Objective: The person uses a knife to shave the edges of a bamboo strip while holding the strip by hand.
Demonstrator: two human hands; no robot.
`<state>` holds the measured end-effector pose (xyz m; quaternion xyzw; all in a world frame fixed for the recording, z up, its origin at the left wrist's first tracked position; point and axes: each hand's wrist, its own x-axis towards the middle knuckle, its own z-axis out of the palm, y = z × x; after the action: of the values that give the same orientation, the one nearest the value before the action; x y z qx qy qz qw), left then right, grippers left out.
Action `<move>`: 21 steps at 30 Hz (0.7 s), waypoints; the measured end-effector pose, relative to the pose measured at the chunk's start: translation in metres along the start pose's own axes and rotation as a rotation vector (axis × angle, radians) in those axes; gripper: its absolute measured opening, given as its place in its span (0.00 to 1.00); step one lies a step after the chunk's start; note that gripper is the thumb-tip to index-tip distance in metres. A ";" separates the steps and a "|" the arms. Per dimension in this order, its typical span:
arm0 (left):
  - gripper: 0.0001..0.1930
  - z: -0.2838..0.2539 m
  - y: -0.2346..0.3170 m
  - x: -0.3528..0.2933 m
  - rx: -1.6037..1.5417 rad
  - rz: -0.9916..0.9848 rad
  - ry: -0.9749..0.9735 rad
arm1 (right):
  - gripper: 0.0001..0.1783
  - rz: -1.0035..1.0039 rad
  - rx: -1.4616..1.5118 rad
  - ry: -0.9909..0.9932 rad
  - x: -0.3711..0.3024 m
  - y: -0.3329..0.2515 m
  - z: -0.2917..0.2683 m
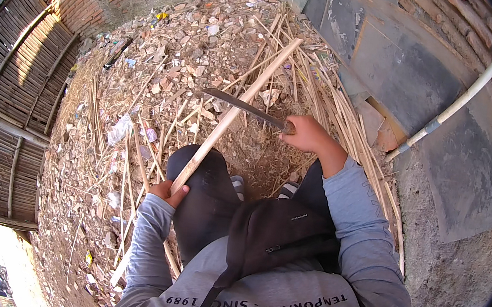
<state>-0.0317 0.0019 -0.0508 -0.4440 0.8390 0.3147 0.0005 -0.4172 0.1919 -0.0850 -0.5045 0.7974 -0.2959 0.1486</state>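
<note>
Left grip: the left hand [169, 192] was closed around the near end of a long pale bamboo slat [236, 110], just beside the left knee [198, 166].
Right grip: the right hand [305, 133] was wrapped tight on the handle of a machete [241, 105], to the right of the slat.
Blade: the dark blade lay across the slat about halfway up its length, touching it, tip pointing to the person's left.
Slat: it slanted away from the left knee, up and to the right, its far end over the heap of thin bamboo strips [321, 95].
Done so far: by my reading a good deal; loose strips lay thick to the right of the slat and more were scattered to its left.
Left to do: the slat in hand looked whole above the blade, so its trimming seemed only partway through.
Surroundings: rubble ground [166, 52] lay beyond the slat; a woven bamboo fence [13, 94] stood far left of it, a grey wall with a white pipe [462, 97] far right.
</note>
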 end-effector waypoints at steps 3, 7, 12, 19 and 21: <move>0.30 0.000 -0.001 0.000 0.004 -0.006 -0.002 | 0.21 -0.016 0.015 0.009 0.001 0.004 0.003; 0.30 0.000 0.000 0.000 0.001 -0.012 -0.009 | 0.21 -0.023 0.015 0.013 0.002 0.010 0.007; 0.29 0.005 -0.011 0.002 -0.087 -0.013 -0.008 | 0.22 -0.020 0.027 -0.003 0.001 0.005 0.003; 0.28 0.006 -0.010 0.001 -0.141 -0.018 -0.014 | 0.22 -0.023 0.031 -0.006 0.000 0.006 0.003; 0.27 0.004 -0.003 -0.002 -0.153 -0.024 -0.016 | 0.22 -0.020 0.040 -0.011 -0.001 0.004 0.001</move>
<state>-0.0297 0.0045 -0.0551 -0.4503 0.8071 0.3812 -0.0229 -0.4190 0.1935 -0.0879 -0.5109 0.7855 -0.3104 0.1601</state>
